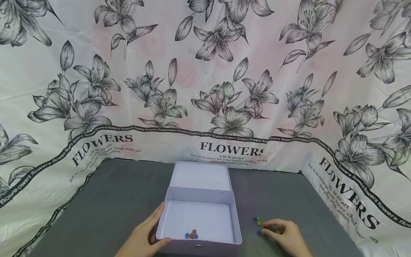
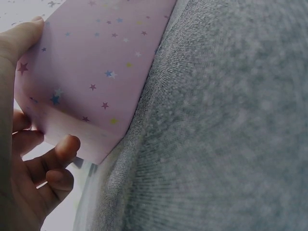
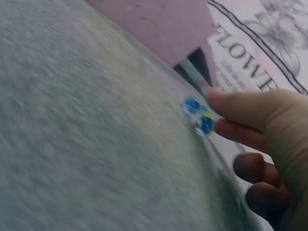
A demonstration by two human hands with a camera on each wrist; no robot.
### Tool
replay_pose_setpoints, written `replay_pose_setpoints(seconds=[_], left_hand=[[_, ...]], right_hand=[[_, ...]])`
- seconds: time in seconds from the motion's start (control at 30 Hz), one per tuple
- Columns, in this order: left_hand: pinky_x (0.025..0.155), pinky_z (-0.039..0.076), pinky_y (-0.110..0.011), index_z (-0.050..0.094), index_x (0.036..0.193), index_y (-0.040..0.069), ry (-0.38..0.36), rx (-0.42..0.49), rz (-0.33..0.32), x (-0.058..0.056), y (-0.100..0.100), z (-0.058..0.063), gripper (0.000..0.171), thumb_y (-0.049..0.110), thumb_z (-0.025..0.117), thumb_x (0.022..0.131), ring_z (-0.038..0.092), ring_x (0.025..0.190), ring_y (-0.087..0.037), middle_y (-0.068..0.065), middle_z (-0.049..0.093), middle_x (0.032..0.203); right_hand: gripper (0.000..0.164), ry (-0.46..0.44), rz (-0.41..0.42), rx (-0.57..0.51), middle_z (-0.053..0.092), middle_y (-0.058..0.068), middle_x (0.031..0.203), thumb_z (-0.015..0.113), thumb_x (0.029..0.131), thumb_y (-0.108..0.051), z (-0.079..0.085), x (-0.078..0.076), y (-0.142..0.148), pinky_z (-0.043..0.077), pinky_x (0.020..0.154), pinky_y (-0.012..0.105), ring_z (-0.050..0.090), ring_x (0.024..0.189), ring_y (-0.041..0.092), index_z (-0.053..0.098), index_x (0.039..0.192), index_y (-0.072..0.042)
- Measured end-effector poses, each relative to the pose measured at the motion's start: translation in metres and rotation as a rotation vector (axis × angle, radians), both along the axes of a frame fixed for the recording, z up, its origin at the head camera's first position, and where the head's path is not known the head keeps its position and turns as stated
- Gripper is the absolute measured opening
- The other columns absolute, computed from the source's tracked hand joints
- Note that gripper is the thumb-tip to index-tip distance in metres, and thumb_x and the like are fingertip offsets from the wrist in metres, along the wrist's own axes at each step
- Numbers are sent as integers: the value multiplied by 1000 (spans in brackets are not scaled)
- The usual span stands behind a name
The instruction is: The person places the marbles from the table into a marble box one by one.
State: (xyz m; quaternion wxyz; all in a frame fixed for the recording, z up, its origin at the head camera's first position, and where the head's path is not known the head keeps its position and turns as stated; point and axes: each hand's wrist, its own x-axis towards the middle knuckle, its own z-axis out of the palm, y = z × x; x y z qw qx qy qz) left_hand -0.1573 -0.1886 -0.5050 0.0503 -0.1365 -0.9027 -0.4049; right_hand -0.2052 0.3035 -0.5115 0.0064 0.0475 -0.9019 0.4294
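A tin box (image 1: 199, 217), white inside, stands with its lid (image 1: 201, 176) laid back; pink star-printed outside walls (image 2: 96, 62) show in the left wrist view. Several small blue and orange marbles (image 1: 192, 235) lie inside near its front wall. My left hand (image 1: 144, 232) grips the box's front left corner, thumb on the front rim and fingers along the left side. Right of the box, my right hand (image 1: 284, 233) reaches with thumb and index finger slightly apart beside a blue marble (image 1: 259, 233). Green and blue marbles (image 1: 258, 220) lie just beyond. Clear glass marbles (image 3: 206, 122) appear close to its fingertips in the right wrist view.
Dark grey cloth (image 1: 128, 192) covers the table. A white curtain (image 1: 167, 82) with printed flowers and lettering hangs behind and along both sides, meeting the table's edges.
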Motion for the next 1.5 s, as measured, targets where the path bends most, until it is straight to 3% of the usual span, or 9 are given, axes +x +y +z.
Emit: replay_pose_setpoints(seconds=[0.1,0.33,0.57,0.67,1.07,1.27,1.37,1.5], left_hand=[[114,47,-53,33,167,10,-11,3,-2,1,0,0,104,55,83,88,39,153,-33,-7,32,172],[115,46,-56,30,168,12,-39,4,4,2,1,2,105,56,82,88,38,154,-32,-7,31,173],[113,49,-49,33,167,11,8,11,-1,2,1,0,102,52,84,89,40,152,-32,-8,33,171],[113,50,-50,33,167,11,27,5,-5,2,1,0,101,51,83,90,40,152,-32,-7,33,171],[113,49,-53,34,167,9,18,5,-1,4,3,2,102,52,84,88,41,152,-33,-9,34,171],[114,47,-57,34,167,10,27,-2,-1,3,3,1,102,54,83,89,41,152,-32,-6,34,171],[113,48,-57,35,166,9,51,-6,-5,4,3,1,101,52,83,89,41,152,-32,-6,35,171],[110,50,-56,36,166,9,90,-25,1,4,2,0,99,51,84,89,43,151,-33,-6,36,170]], right_hand=[[21,-9,116,-8,80,-6,92,87,88,-29,-1,-1,9,41,46,23,37,46,1,84,103,-15],[17,-19,315,-64,80,-6,96,84,92,-22,-4,-2,23,47,49,25,46,51,-2,83,106,-12],[15,85,401,-78,79,-3,99,83,92,-14,-6,-5,30,49,50,26,52,56,0,82,106,-12],[15,86,404,-81,79,-4,100,83,92,-14,-6,-5,32,50,51,26,54,57,2,82,107,-12],[11,88,272,-41,79,-8,98,82,93,-17,-4,1,24,51,53,26,56,57,5,83,104,-13],[18,72,116,-76,81,-2,98,85,91,-21,1,0,10,45,49,24,51,52,3,83,107,-12],[17,90,25,-87,79,-3,86,88,88,-23,3,-2,0,39,46,21,45,47,2,84,103,-15],[15,160,-14,-80,67,-7,63,90,85,-21,4,-8,-12,33,42,19,35,44,-2,84,98,-17]])
